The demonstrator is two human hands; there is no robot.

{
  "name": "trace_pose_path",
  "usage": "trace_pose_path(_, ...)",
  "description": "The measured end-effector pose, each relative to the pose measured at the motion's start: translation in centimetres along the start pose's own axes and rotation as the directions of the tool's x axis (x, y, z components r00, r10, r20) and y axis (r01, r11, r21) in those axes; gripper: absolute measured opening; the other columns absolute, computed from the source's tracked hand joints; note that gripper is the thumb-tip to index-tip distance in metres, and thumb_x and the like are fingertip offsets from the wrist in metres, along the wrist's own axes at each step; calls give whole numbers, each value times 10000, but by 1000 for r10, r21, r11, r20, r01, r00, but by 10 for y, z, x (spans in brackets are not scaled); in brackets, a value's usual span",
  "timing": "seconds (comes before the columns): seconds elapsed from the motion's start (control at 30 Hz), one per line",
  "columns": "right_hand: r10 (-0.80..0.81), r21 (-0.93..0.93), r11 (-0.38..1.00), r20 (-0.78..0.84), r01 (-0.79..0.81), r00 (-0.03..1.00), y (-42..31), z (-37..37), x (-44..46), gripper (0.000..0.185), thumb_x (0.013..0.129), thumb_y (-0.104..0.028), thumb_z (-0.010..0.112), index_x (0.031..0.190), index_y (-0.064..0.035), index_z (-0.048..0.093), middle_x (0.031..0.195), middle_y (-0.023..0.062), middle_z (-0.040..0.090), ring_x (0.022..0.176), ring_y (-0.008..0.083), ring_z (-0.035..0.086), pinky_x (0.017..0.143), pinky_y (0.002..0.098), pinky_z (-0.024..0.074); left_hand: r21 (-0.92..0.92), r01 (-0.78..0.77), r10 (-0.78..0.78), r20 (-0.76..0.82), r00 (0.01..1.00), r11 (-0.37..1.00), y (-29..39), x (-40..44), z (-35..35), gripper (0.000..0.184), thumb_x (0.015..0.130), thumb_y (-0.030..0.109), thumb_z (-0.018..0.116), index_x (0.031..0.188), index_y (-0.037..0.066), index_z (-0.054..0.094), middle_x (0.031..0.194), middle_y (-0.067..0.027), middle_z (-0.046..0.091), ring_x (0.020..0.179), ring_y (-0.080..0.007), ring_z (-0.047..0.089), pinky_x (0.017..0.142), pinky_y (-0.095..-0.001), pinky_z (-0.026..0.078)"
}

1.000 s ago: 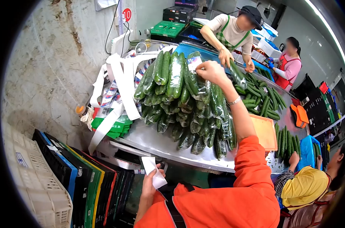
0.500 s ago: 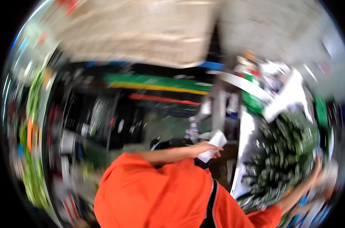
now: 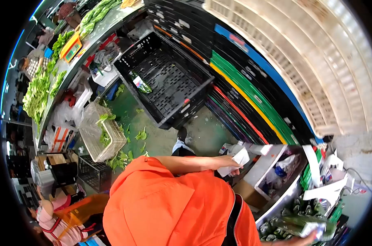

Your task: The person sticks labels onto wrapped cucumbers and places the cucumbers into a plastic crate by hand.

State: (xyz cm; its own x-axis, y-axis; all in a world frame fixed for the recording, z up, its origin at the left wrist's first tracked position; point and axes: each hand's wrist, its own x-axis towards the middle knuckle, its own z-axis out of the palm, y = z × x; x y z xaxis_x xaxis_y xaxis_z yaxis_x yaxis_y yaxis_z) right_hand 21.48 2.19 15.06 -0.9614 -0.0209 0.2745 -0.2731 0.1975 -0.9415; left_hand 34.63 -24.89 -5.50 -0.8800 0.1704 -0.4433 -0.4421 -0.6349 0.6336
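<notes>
My left hand (image 3: 230, 165), at the end of an orange sleeve, is closed around a folded white paper slip (image 3: 240, 158). At the lower right, my right hand (image 3: 308, 238) grips a clear plastic pack of green vegetables (image 3: 294, 224) with a white label; it is partly blurred, and the exact vegetable cannot be made out. This pack is above a heap of similar dark green packs (image 3: 272, 230) on a metal-edged surface. One more labelled green pack (image 3: 141, 83) lies in a large black crate (image 3: 163, 117) ahead.
Stacked black, green and blue crates (image 3: 251, 98) stand ahead, with a white crate (image 3: 317, 74) above them. Leaves lie around a cream basket (image 3: 116, 141) on the floor. A long bench (image 3: 77, 61) holds greens; people are at the left (image 3: 50, 219). White strips (image 3: 327, 190) hang right.
My view has turned left, bringing the black crate and basket into sight. My right hand, earlier beside the heap, now holds a green pack. The left hand still holds the paper.
</notes>
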Motion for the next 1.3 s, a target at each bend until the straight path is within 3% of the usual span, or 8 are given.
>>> trace_pose_path(0.13, 221, 186, 914, 516, -360, 828, -6, 153, -31, 393, 769, -112, 511, 1150, -21, 519, 1147, 89, 499, 1038, 193, 489, 902, 316, 378, -112, -16, 13, -26, 1000, 994, 4, -27, -41, 281, 823, 207, 534, 990, -18, 548, 757, -87, 622, 636, -138, 569, 596, -256, 464)
trace_pose_path(0.2, 343, 17, 826, 777, -563, 528, 43, 262, -44, 498, 725, -102, 552, 1194, 28, 448, 1114, 125, 530, 982, 207, 538, 821, 302, 442, -175, 4, 2, 37, 999, 985, -1, -36, -68, 313, 842, 215, 541, 1076, 7, 539, 865, -69, 616, 753, -140, 576, 708, -262, 452)
trace_pose_path(0.23, 384, -89, 779, 850, -621, 361, 6, 325, -62, 457, 720, -93, 583, 1153, 8, 477, 1071, 107, 552, 971, 193, 545, 835, 295, 432, -9, -287, 286, 141, 948, 958, -39, -17, -97, 253, 829, 188, 571, 992, -6, 571, 862, -77, 622, 766, -155, 583, 691, -257, 465)
trace_pose_path(0.33, 252, -229, 731, 966, -643, -57, -7, 484, -125, 331, 750, -104, 611, 1055, -4, 528, 920, 61, 595, 829, 141, 578, 746, 259, 454, -261, -77, 60, -73, 996, 962, 4, -70, -104, 246, 819, 213, 578, 877, -22, 621, 867, -88, 641, 758, -142, 580, 691, -254, 455)
trace_pose_path(0.4, 215, -278, 759, 960, -588, -177, 14, 566, -160, 299, 765, -123, 613, 1025, -3, 526, 916, 52, 594, 818, 121, 570, 748, 244, 438, -63, -86, 81, -69, 994, 994, 2, -80, -131, 288, 838, 236, 506, 895, -20, 625, 815, -91, 646, 731, -140, 591, 701, -262, 466)
trace_pose_path(0.7, 303, -488, 227, 858, -843, -415, 131, 837, -319, 203, 734, -152, 659, 910, -78, 591, 877, 42, 626, 829, 198, 591, 770, 372, 470, -351, -240, 214, -112, 970, 905, -40, -96, -190, 354, 863, 306, 500, 881, -22, 631, 856, -86, 650, 771, -155, 603, 740, -261, 459)
trace_pose_path(0.8, 567, -517, 213, 756, -829, -326, 139, 889, -355, 204, 720, -183, 683, 888, -108, 593, 859, 15, 624, 847, 178, 577, 760, 369, 460, -414, -194, 169, -95, 981, 889, -31, -108, -203, 360, 873, 309, 507, 1015, -16, 567, 868, -71, 631, 770, -121, 586, 724, -241, 460)
trace_pose_path(1.3, 580, -283, 587, 801, -758, 151, 183, 1001, -413, 188, 781, -179, 641, 860, -35, 549, 797, 25, 560, 606, 145, 502, 544, 264, 409, -530, -198, 103, -204, 974, 824, -27, -117, -233, 385, 881, 360, 490, 1066, 25, 533, 858, 8, 540, 771, -70, 459, 696, -214, 391)
